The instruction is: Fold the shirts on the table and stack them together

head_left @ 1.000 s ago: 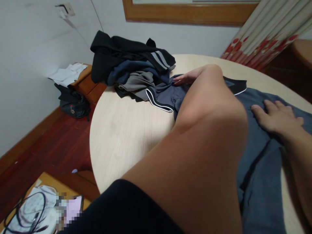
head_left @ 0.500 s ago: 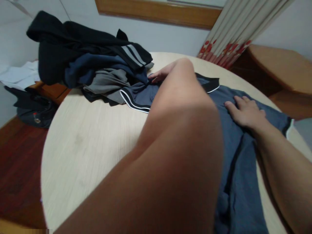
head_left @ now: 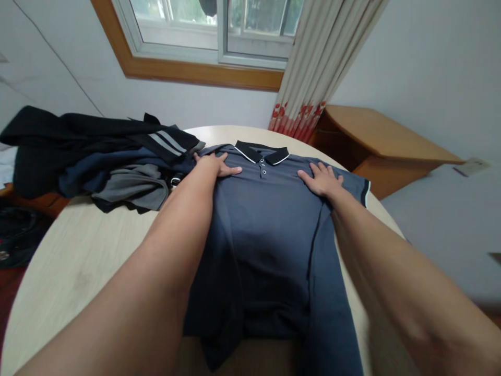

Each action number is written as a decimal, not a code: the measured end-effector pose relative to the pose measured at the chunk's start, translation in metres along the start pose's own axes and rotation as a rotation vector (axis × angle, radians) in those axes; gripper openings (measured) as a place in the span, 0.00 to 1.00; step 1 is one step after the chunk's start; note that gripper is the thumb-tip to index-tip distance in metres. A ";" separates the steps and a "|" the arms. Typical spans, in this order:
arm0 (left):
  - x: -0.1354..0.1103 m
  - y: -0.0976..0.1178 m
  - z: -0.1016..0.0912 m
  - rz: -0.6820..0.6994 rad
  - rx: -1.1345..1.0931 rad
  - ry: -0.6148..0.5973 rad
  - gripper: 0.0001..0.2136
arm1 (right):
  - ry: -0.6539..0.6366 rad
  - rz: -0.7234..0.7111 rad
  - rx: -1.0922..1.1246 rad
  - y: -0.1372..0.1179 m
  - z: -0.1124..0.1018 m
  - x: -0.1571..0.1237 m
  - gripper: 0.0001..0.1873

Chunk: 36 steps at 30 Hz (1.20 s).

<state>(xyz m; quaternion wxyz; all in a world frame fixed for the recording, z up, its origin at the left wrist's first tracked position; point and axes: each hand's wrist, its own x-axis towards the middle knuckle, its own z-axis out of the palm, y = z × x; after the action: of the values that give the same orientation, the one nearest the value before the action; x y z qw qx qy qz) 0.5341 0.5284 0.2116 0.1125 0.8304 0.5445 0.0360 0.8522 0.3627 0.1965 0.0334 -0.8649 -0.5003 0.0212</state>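
Observation:
A dark grey-blue polo shirt (head_left: 270,224) lies spread front side up, its black, white-edged collar (head_left: 278,155) at the far end. My left hand (head_left: 219,166) rests on the shirt's left shoulder area, fingers spread. On the opposite shoulder my right hand (head_left: 323,178) lies flat, fingers apart, just inward of the black-and-white sleeve edge (head_left: 366,193). Folds run down both sides of the shirt, and its lower edge is wrinkled near me. My left forearm hides most of the left sleeve.
The shirt lies on a round pale table (head_left: 82,261). A pile of dark clothes (head_left: 102,151) sits at the table's left, close to my left hand. Behind are a window (head_left: 219,31) and a curtain (head_left: 313,68). A wooden cabinet (head_left: 376,136) stands beyond the right edge.
My left hand has moved from the left sleeve by the clothes pile to the shirt's shoulder area. The view has shifted up and right; my right hand still lies on the shirt.

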 end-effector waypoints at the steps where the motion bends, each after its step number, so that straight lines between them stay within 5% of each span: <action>1: -0.001 0.001 -0.005 -0.023 0.016 -0.061 0.49 | -0.007 0.000 0.007 0.001 -0.002 0.003 0.47; 4: -0.002 0.002 -0.012 -0.064 0.074 -0.165 0.50 | -0.032 0.010 0.026 0.006 -0.006 0.013 0.49; 17: 0.040 -0.014 -0.007 0.015 0.137 -0.042 0.45 | 0.009 0.017 0.071 0.007 -0.005 0.062 0.50; 21: 0.029 0.010 -0.018 0.016 0.231 -0.010 0.35 | 0.066 -0.005 0.017 0.001 -0.010 0.054 0.47; 26: -0.018 0.078 -0.032 0.168 0.289 0.101 0.23 | 0.171 0.022 -0.171 -0.019 -0.028 0.032 0.37; 29: -0.064 0.098 -0.032 0.342 0.244 0.098 0.19 | 0.226 -0.038 -0.136 -0.030 -0.038 0.011 0.32; 36: -0.172 0.045 -0.017 0.630 0.022 -0.051 0.17 | 0.183 -0.344 0.017 -0.056 -0.048 -0.084 0.19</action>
<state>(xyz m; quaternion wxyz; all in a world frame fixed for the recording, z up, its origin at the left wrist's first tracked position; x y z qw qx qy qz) 0.5016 0.3573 0.2487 0.1003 0.9601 0.2578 0.0422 0.7657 0.3157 0.2486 0.0894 -0.7647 -0.6354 -0.0594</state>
